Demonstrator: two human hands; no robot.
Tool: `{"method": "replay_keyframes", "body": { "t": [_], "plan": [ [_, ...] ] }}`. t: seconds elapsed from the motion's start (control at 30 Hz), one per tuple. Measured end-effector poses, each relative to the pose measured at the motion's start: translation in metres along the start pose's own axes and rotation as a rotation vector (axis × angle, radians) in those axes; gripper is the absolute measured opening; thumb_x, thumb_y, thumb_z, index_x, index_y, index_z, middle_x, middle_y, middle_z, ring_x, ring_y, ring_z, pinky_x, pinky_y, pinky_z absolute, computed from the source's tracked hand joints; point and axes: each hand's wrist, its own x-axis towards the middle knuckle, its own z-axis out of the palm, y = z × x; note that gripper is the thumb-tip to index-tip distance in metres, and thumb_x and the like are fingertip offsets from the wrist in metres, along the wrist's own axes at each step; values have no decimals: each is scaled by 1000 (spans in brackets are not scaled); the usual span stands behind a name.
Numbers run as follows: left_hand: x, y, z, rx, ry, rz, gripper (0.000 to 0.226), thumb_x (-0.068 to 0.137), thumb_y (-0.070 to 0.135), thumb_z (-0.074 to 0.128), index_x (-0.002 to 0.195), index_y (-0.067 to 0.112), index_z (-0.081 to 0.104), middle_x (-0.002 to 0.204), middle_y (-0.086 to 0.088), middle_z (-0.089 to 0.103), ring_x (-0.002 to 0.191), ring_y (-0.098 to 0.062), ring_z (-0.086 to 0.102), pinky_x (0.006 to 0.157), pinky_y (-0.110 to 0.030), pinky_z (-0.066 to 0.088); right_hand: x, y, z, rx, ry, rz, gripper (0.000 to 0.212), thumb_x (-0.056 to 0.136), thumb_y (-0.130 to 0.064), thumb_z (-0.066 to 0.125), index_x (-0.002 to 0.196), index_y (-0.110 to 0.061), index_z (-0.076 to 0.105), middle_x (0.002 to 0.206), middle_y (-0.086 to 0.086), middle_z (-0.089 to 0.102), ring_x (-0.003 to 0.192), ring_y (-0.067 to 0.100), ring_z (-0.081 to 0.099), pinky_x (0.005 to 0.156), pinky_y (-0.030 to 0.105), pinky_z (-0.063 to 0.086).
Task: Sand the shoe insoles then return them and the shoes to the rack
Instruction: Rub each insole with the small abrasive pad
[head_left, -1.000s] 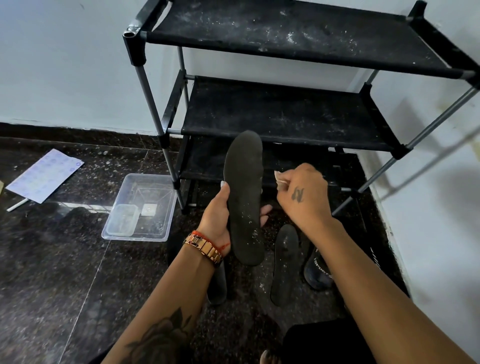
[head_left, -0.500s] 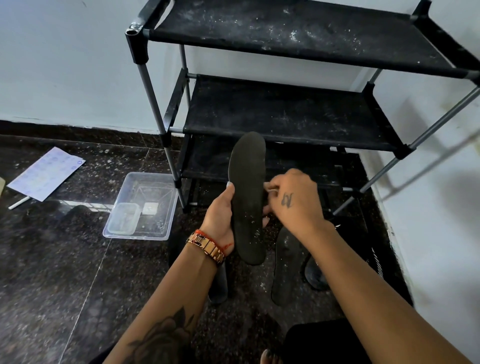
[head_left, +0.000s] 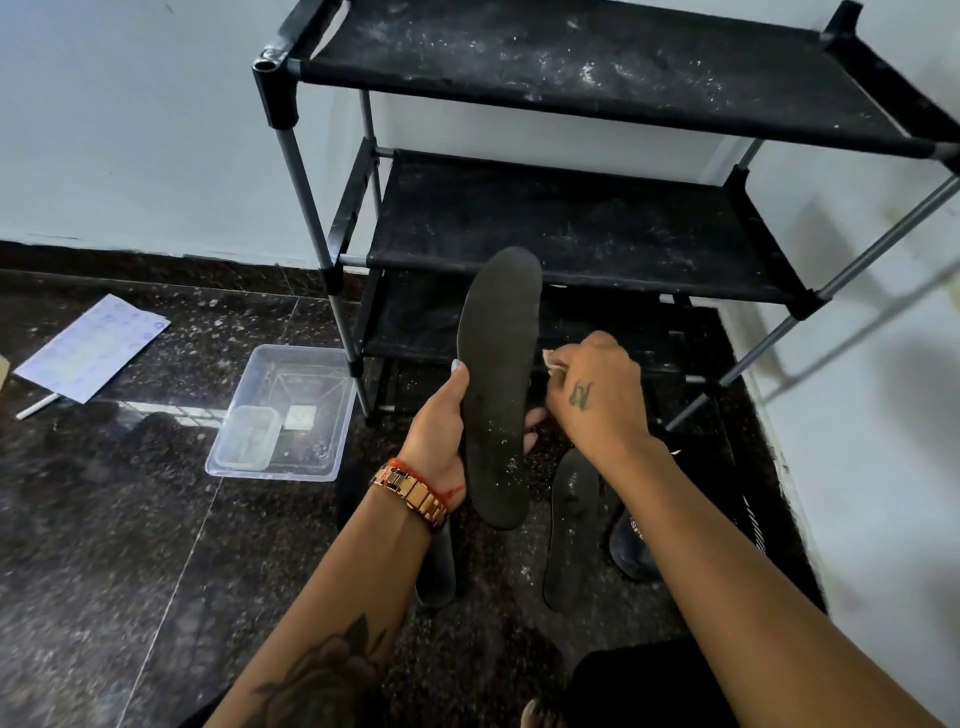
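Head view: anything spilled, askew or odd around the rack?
Yes. White dust speckles the rack shelves and the held insole, likely sanding residue. A second insole and a shoe lie loose on the floor, not racked. A paper sheet lies askew beside the clear tub.

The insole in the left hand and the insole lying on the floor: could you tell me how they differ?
The held insole stands upright off the floor in the left hand; the floor insole lies flat, untouched. The held insole is beside the right hand with its pale scrap; the floor one is partly behind that forearm. Both are dark and dust-flecked.
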Motion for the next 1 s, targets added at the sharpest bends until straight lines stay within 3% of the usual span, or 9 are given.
{"method": "replay_keyframes", "body": {
  "t": [0.13, 0.23, 0.33, 0.4, 0.57, 0.7, 0.8, 0.9, 1.0],
  "plan": [
    [0, 1, 1, -36, 9, 2, 53, 98, 51, 27, 114, 12, 59, 113, -9, 62, 94, -29, 62, 84, -40, 48, 3, 3, -10, 154, 108, 57, 23, 87, -18, 58, 108, -19, 66, 93, 2, 65, 81, 12, 56, 70, 18, 35],
    [0, 1, 0, -19, -4, 3, 55, 98, 52, 26, 120, 14, 58, 121, -11, 62, 95, -28, 63, 80, -38, 50, 0, -6, -11, 262, 100, -21, 27, 85, -17, 60, 111, -20, 65, 81, -6, 64, 78, 12, 58, 71, 22, 44],
    [1, 0, -2, -12, -28, -3, 57, 98, 52, 24, 123, 13, 57, 110, -11, 66, 81, -23, 68, 75, -35, 51, -2, -10, -3, 294, 93, -98, 21, 85, -13, 62, 102, -21, 71, 92, -2, 59, 77, 8, 56, 66, 8, 42],
    [1, -1, -2, -7, -32, -8, 58, 98, 53, 24, 121, 11, 58, 105, -11, 67, 76, -21, 69, 75, -35, 52, -1, -8, 2, 243, 39, -85, 20, 87, -13, 61, 103, -20, 72, 99, 1, 56, 85, 10, 56, 67, 8, 38],
    [2, -2, -2, -9, -8, -8, 55, 98, 51, 25, 114, 12, 60, 118, -14, 63, 94, -28, 64, 71, -34, 55, 4, 4, -1, 78, -9, 2, 25, 92, -15, 52, 109, -15, 70, 111, 8, 53, 95, 18, 56, 70, 13, 33],
    [1, 1, -1, -37, -7, -3, 52, 98, 50, 26, 112, 11, 59, 112, -10, 63, 91, -28, 64, 70, -34, 55, 9, 9, -4, 255, 116, 65, 20, 91, -16, 56, 104, -13, 71, 111, 7, 60, 99, 13, 57, 73, 2, 34],
    [1, 1, 0, -33, -11, -13, 54, 98, 51, 26, 116, 11, 58, 115, -11, 62, 93, -29, 64, 69, -34, 56, 7, 3, -2, 409, 120, 1, 24, 89, -3, 56, 107, -11, 70, 112, 5, 65, 106, 14, 59, 89, 14, 44],
    [2, 0, -1, -20, -11, -15, 54, 98, 51, 27, 123, 12, 56, 124, -14, 61, 102, -32, 63, 74, -36, 55, 3, -2, 0, 371, 72, -92, 29, 85, 3, 57, 106, -12, 71, 108, 4, 68, 101, 13, 61, 84, 4, 40],
    [1, 0, -2, -7, -22, -11, 55, 99, 50, 25, 123, 12, 56, 120, -15, 63, 92, -28, 66, 81, -38, 50, 0, -5, -3, 225, -21, -133, 27, 83, -2, 62, 104, -16, 72, 106, 2, 66, 98, 16, 61, 86, 15, 44]
  ]
}}
